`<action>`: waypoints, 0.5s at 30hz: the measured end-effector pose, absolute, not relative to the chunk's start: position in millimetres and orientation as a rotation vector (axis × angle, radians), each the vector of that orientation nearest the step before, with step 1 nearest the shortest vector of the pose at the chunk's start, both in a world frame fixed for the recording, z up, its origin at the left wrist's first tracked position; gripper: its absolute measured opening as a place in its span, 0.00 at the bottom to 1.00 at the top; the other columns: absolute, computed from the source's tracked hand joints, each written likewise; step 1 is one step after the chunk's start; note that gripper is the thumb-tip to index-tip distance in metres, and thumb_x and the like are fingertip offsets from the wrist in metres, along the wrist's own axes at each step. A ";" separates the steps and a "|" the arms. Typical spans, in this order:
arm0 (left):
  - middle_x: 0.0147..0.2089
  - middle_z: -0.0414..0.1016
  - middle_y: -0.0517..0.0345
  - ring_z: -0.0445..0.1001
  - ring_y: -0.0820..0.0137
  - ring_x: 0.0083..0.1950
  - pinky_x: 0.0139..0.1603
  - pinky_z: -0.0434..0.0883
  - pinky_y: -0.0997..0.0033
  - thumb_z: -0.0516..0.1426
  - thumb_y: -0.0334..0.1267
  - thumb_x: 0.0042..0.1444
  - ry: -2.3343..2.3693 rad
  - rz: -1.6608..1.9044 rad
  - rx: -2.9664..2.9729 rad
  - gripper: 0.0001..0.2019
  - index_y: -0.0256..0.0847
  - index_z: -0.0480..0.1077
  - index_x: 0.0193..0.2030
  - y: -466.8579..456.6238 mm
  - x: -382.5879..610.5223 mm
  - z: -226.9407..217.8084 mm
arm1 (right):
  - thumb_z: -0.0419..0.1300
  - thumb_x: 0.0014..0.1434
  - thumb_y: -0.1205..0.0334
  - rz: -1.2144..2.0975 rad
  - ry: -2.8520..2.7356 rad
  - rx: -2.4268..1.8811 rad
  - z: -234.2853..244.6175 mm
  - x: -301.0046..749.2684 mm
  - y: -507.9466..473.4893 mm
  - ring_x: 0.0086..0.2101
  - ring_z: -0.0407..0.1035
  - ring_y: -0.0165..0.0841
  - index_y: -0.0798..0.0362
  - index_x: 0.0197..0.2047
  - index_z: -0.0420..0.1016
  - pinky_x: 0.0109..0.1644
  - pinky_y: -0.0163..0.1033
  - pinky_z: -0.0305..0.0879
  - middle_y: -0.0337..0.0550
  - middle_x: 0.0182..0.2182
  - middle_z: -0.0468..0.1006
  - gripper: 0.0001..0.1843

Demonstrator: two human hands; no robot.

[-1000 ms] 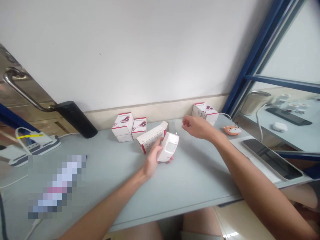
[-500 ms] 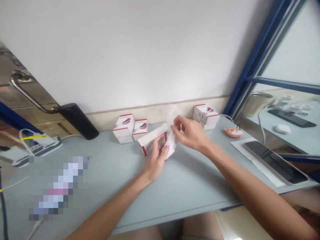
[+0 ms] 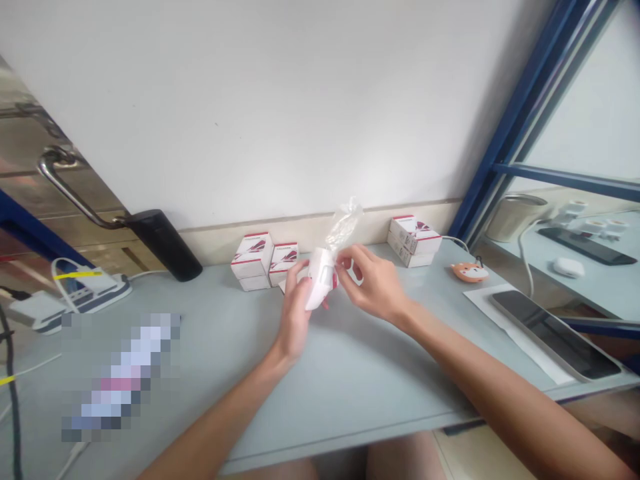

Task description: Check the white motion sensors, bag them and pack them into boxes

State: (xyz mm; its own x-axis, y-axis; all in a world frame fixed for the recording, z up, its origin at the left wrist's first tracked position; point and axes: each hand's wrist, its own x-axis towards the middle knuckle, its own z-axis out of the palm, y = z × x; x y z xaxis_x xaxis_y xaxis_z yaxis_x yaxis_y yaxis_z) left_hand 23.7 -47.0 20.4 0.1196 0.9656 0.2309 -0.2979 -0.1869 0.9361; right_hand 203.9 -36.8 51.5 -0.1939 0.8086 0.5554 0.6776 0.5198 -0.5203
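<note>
White plastic shines in the left hand (image 3: 295, 317), which holds a small white device (image 3: 319, 283) snugly, with the thumb on the near side. The device is tilted, its top leaning a little to the right, and it is up above the grey table (image 3: 370, 380). A clear, crinkly bag (image 3: 345, 223) sticks up from just past the top of the grip.

The right hand (image 3: 373, 280) is just to the right of that grip. Its fingers are bent, and the thumb and first finger are close together, making a narrow pinch beside the device. I cannot tell if they hold a bit of the bag.

Past the grip, to the left, two white and red boxes sit side by side: a bigger box (image 3: 251, 261) and a smaller box (image 3: 284, 260). Past the right hand, more boxes (image 3: 413, 241) are stacked up near the wall (image 3: 300, 120). Farther right of the grip are an orange and white thing (image 3: 469, 272) and a dark phone (image 3: 555, 333) lying on white paper (image 3: 483, 293). Well off to the left, a black tube (image 3: 165, 245) leans.
</note>
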 end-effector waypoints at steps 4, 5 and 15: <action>0.51 0.79 0.56 0.79 0.62 0.45 0.39 0.72 0.66 0.53 0.45 0.71 0.621 1.356 1.035 0.11 0.51 0.63 0.58 -46.0 20.7 25.3 | 0.57 0.70 0.49 0.586 -1.844 -0.954 51.7 198.8 -38.3 0.37 0.72 0.39 0.44 0.39 0.70 0.43 0.46 0.67 0.43 0.39 0.77 0.10; 0.50 0.80 0.55 0.80 0.61 0.44 0.38 0.72 0.65 0.53 0.45 0.70 0.595 1.333 1.023 0.10 0.50 0.63 0.56 -46.2 20.0 26.8 | 0.58 0.70 0.47 0.705 -1.730 -0.925 50.9 197.7 -37.0 0.37 0.73 0.39 0.45 0.38 0.68 0.43 0.46 0.69 0.42 0.37 0.76 0.12; 0.47 0.80 0.58 0.78 0.65 0.47 0.49 0.71 0.66 0.62 0.51 0.65 0.776 1.211 1.244 0.14 0.45 0.69 0.47 -37.8 23.3 6.8 | 0.72 0.58 0.44 1.446 -1.683 -0.753 45.7 243.4 0.0 0.47 0.76 0.40 0.50 0.51 0.79 0.58 0.49 0.70 0.46 0.47 0.82 0.24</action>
